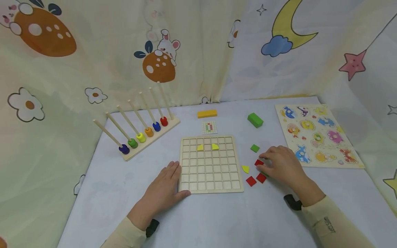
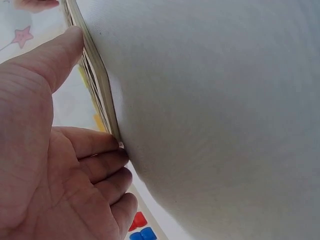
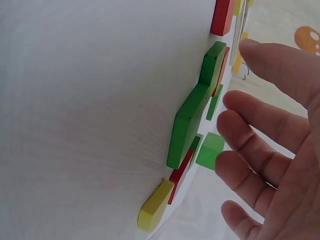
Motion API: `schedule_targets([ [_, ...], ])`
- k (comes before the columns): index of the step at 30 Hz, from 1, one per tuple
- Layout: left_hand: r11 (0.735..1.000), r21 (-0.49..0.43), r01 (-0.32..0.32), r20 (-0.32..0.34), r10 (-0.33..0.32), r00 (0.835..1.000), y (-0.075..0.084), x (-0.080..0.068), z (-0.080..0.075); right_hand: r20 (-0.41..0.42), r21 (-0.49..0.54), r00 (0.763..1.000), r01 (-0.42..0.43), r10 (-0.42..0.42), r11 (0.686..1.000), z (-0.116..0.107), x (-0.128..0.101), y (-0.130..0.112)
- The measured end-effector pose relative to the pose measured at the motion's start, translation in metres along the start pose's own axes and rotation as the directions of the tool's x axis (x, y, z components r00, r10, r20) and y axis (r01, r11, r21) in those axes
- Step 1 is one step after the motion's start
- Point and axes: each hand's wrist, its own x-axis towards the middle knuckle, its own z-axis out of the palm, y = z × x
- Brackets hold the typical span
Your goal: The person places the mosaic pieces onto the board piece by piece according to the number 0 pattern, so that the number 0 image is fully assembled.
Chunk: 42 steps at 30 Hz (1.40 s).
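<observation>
Hands both open: left hand (image 1: 164, 187) flat against grid board (image 1: 211, 184), right hand (image 1: 283, 165) over red tiles (image 1: 255, 179) (no legible writing)

The grid board (image 1: 211, 164) lies at the middle of the counter (image 1: 217, 220), with two small tiles (image 1: 207, 147) in its second row from the far edge. Left of the board and further back stands the peg rack (image 1: 145, 136); behind the board lie a small card (image 1: 209, 127) and, beyond it, a flat block (image 1: 207, 113). Right of the board lie loose tiles (image 1: 252, 172), a block (image 1: 255, 120) further back, and the animal puzzle (image 1: 316, 136) furthest right.
</observation>
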Motion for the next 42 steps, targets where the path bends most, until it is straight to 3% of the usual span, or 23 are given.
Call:
schedule_targets([
  [10, 1.0, -0.008, -0.001, -0.008, 0.001, 1.0, -0.001, 0.0, 0.0, 0.044, -0.053, 0.999, 0.0, 0.002, 0.999, 0.005, 0.004, 0.0],
  [27, 1.0, -0.009, -0.007, -0.004, 0.007, 1.0, -0.001, -0.001, 0.0, 0.039, -0.056, 0.999, 0.003, 0.0, 0.998, 0.007, 0.004, -0.004],
  [42, 1.0, -0.005, -0.007, -0.006, 0.007, 1.0, -0.004, -0.001, 0.002, -0.03, -0.023, 0.999, 0.045, -0.046, 0.999, -0.003, 0.008, -0.014],
])
